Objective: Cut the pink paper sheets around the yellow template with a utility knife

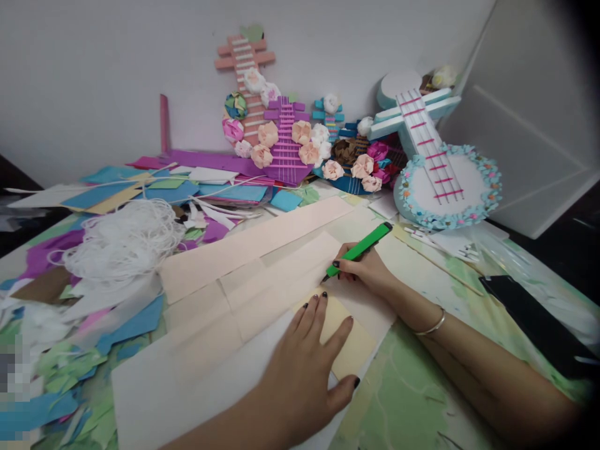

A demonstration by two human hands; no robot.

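My right hand (363,269) grips a green marker (360,249) like a pen, its dark tip down at the pale peach sheet (309,265). My left hand (309,356) lies flat with fingers spread, pressing on a small cream-yellow piece of paper (344,331). Beneath that hand, a large white sheet (197,387) extends toward the near edge. The marker's tip is just beyond the left fingertips, close to the cream piece's upper edge. Parallel to the peach sheet runs a long peach strip (253,250).
A tangle of white cord (124,244) and coloured paper scraps (70,362) cover the left side. Paper-flower-trimmed model instruments (285,140) lean against the wall, including a light-blue and white one (445,181). A black flat object (534,325) lies at right.
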